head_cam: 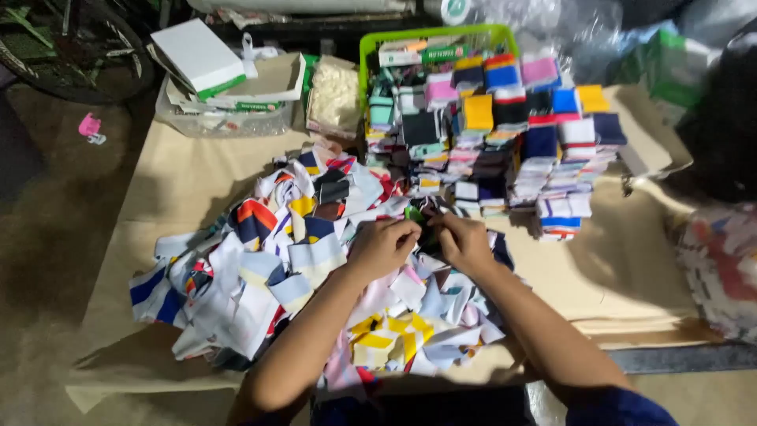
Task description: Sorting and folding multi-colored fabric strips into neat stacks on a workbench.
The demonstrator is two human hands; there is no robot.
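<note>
Both hands meet over the middle of the bench, above a big loose heap of fabric scraps (300, 260). The left hand (384, 246) and the right hand (463, 241) are closed together on one small dark piece of cloth (422, 225), with a bit of green showing at its far edge. The fingertips pinch it from either side, so each grip is clamped on that same piece. It sits just at the far edge of the heap, near the folded stacks.

The piece looks thin, soft and very light. I would judge it floppy, with no stiffness of its own, so it will sag unless held at two edges or corners, as it is now. It is not fragile, though it could slip if pinched loosely.

Behind the hands, to the far right, stand stacks of folded pieces (520, 150) in many colours, some of them inside a green basket (371, 43). To the far left is a clear tray (225, 118) with a white box (197, 55) lying on it. Brown paper (615, 268) covers the bench. Another person's patterned sleeve (721, 260) shows at the right edge.
</note>
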